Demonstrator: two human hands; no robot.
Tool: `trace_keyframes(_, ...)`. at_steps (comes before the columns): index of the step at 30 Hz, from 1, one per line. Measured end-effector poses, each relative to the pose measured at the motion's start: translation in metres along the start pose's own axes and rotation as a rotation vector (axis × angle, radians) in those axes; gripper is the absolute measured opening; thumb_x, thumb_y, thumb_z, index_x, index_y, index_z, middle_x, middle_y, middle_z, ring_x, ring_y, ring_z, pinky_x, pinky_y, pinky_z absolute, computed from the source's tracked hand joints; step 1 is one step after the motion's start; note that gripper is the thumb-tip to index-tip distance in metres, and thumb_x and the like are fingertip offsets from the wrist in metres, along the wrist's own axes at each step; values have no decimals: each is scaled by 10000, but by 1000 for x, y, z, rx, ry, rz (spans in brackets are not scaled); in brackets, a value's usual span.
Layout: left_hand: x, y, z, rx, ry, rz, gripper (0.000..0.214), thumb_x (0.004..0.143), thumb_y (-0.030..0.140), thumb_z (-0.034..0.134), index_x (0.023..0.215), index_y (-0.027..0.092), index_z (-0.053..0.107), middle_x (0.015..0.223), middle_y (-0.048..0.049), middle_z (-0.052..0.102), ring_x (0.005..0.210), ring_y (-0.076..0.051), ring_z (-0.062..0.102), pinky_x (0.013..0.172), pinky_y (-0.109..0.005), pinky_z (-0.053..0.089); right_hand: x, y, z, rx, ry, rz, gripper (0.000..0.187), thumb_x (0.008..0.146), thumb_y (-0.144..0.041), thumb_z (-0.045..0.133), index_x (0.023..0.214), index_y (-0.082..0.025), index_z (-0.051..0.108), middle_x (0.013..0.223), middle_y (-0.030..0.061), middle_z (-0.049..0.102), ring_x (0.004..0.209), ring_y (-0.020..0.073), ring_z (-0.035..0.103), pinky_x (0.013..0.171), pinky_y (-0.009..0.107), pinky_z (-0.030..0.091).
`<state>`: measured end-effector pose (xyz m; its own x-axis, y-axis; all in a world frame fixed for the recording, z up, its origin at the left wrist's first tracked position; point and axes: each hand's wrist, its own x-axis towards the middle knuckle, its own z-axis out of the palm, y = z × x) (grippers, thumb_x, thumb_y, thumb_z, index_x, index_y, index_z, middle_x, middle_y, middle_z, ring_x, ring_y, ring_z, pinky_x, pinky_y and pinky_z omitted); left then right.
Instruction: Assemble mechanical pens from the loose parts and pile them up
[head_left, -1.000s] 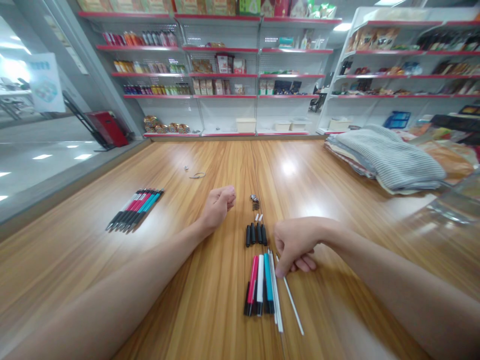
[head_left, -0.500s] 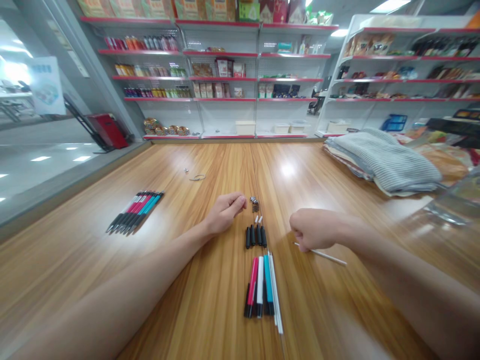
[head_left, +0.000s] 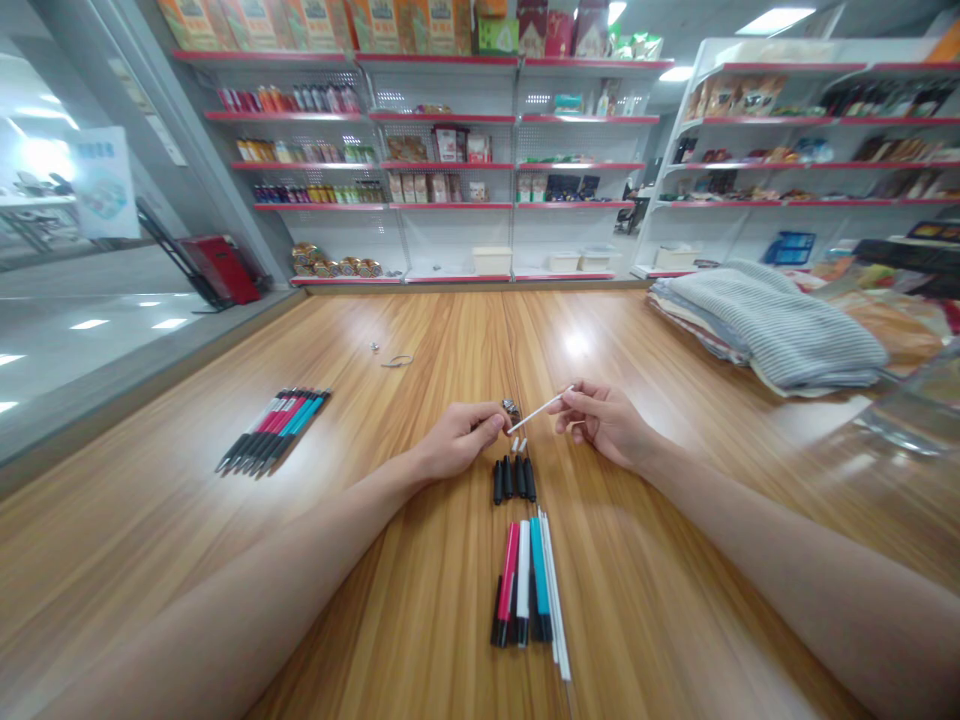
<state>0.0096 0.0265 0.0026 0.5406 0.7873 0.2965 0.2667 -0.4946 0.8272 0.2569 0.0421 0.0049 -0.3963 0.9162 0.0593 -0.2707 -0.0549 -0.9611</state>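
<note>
My right hand (head_left: 600, 422) pinches a thin white pen refill (head_left: 541, 408), slanting down to the left. The refill's lower end meets the fingertips of my left hand (head_left: 469, 438), which are pressed together; whatever they hold is too small to make out. Just beyond lie small metal parts (head_left: 511, 406), partly hidden by the refill and left hand. Nearer me are small white pieces (head_left: 519, 445), several black grips (head_left: 514, 480), and pen barrels in pink (head_left: 508, 570), white (head_left: 523, 572) and blue (head_left: 538, 570). More white refills (head_left: 553, 600) lie alongside the blue barrel.
Several assembled pens (head_left: 276, 430) lie in a row on the wooden table (head_left: 390, 600) at left. A bent thin loop (head_left: 397, 361) lies farther back. Folded striped cloth (head_left: 772, 325) and a clear container (head_left: 919, 400) stand at right. Stocked shelves (head_left: 450, 205) line the back.
My right hand has picked the white refill up off the table and brought it left and away from me, to my left fingertips. My left hand has shifted slightly right.
</note>
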Motion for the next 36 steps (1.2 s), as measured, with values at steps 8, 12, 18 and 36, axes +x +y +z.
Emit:
trace_keyframes(8,-1,4,0,69,6,19,377,937,396,388,852,122,632,582,31,407,531,-96,380,523,-210,291,-3,2,11,-18,120,-32,294,745,-375,708,861,-159,547,926,88,710,584,118,642,409,166,407)
trace_keyframes(12,4,2,2,274,92,52,319,928,336,417,818,141,645,610,12,508,565,-105,450,561,-210,322,6,10,22,-88,175,-117,283,756,-386,690,835,-152,551,882,88,714,510,96,593,380,167,357)
trace_keyframes(18,5,-2,3,582,158,28,285,934,280,397,777,164,605,661,-29,595,598,-136,529,564,-230,326,18,24,60,-301,160,-244,259,792,-391,633,749,-146,558,619,30,669,416,79,493,416,201,379)
trace_keyframes(36,-8,-1,-3,829,0,257,251,951,275,352,914,186,583,795,-58,649,716,-162,599,617,-258,367,1,20,56,-550,46,-135,500,807,-578,571,552,-148,583,363,-21,499,315,84,439,382,203,324)
